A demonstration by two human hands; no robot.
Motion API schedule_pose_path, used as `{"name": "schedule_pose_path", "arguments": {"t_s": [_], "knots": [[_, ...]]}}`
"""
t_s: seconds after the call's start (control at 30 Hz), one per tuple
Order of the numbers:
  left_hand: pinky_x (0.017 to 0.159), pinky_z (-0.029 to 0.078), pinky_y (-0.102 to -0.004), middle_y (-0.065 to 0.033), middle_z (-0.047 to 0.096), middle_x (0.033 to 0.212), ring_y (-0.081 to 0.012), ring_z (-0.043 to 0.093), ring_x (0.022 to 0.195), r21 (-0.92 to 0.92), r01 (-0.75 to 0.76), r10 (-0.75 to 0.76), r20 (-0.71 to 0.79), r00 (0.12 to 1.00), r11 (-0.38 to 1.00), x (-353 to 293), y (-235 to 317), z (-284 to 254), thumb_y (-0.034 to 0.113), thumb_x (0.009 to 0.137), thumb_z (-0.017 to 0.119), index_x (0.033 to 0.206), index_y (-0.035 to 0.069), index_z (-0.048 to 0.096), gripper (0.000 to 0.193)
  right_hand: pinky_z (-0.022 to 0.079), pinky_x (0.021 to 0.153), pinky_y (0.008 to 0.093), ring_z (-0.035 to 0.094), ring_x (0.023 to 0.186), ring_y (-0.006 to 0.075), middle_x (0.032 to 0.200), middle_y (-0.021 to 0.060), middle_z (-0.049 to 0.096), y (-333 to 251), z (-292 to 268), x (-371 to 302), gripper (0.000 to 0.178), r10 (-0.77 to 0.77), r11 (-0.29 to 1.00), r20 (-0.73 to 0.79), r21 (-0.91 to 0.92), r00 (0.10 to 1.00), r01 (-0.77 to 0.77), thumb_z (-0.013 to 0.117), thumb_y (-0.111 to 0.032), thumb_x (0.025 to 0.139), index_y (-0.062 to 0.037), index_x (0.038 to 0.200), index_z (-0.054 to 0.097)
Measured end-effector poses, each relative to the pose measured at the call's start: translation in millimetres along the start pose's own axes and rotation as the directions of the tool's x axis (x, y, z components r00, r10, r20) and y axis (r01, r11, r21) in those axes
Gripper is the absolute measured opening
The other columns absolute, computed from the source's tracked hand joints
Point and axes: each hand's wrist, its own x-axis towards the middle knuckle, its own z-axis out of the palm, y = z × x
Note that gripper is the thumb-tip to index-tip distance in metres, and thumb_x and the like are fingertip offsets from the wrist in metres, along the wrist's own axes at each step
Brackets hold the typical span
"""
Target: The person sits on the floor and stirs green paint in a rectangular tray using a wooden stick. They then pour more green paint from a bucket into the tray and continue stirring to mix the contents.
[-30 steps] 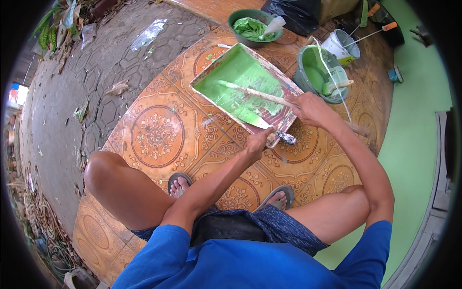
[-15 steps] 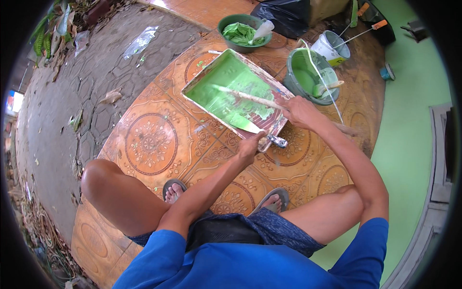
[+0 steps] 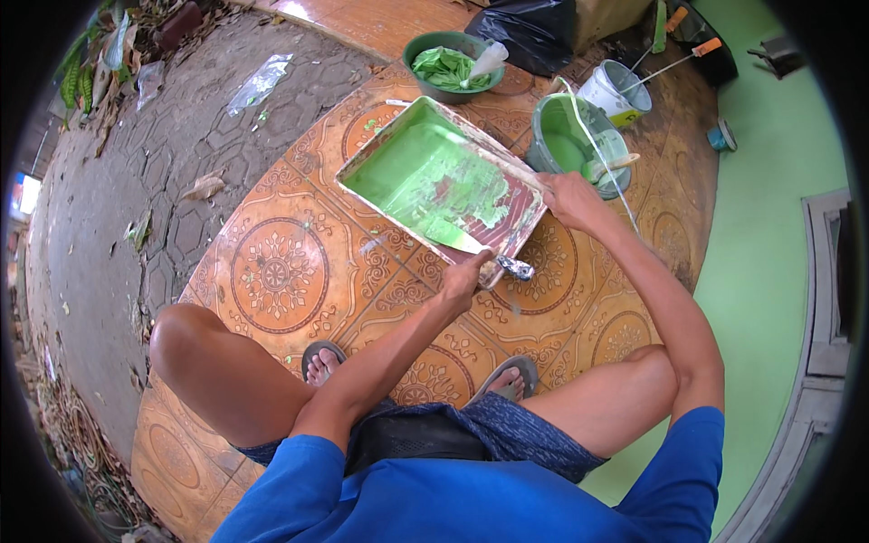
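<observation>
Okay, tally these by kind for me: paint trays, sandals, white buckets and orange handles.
Paint trays: 1
Sandals: 2
White buckets: 1
Orange handles: 2
Total: 6

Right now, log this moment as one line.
left hand at near corner of paint tray | right hand at tray's right corner | flat-bladed tool at left hand | bucket beyond right hand, holding green paint

Left fingers [image 3: 481, 261] hold the near rim of a green-smeared paint tray [image 3: 516, 204], right fingers [image 3: 549, 184] at its right edge.
</observation>
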Motion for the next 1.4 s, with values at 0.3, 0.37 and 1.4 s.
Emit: {"name": "schedule_pose_path", "arguments": {"t_s": [0.3,0.37,1.4], "knots": [[0.061,0.056,-0.0260,-0.0110,0.065,0.093,-0.0160,0.065,0.072,0.019,0.006,-0.006,0.002,1.000,1.000,-17.5,10.4,5.7,0.021,0.082,0.075,0.100,-0.006,0.063,0.035,0.050,0.087,0.0447,0.063,0.090,0.0414,0.099,0.0281,0.064,10.0,7.5,7.0,0.036,-0.051,0.998,-0.055,0.040,0.997,0.053,0.055,-0.013,0.084,0.0014,0.116,0.062],[0.061,0.056,-0.0264,-0.0108,0.065,0.094,-0.0158,0.065,0.072,0.015,0.003,-0.003,0.014,1.000,1.000,-14.9,8.8,3.5,0.022,0.081,0.076,0.100,-0.006,0.063,0.036,0.049,0.088,0.0449,0.063,0.093,0.0405,0.099,0.0278,0.065,0.7,6.7,10.4,0.036,-0.010,1.000,-0.027,0.010,1.000,0.011,0.056,-0.015,0.083,0.0024,0.114,0.063],[0.062,0.057,-0.0264,-0.0114,0.067,0.091,-0.0180,0.067,0.073,-0.058,-0.022,0.022,-0.007,1.000,0.998,11.9,-6.0,-3.1,0.020,0.081,0.076,0.103,-0.008,0.060,0.039,0.052,0.077,0.0448,0.063,0.086,0.0363,0.093,0.0204,0.065,-66.6,13.6,-17.6,0.039,-0.255,0.965,0.146,-0.025,0.956,0.261,0.050,-0.017,0.089,-0.0058,0.125,0.058]]}}
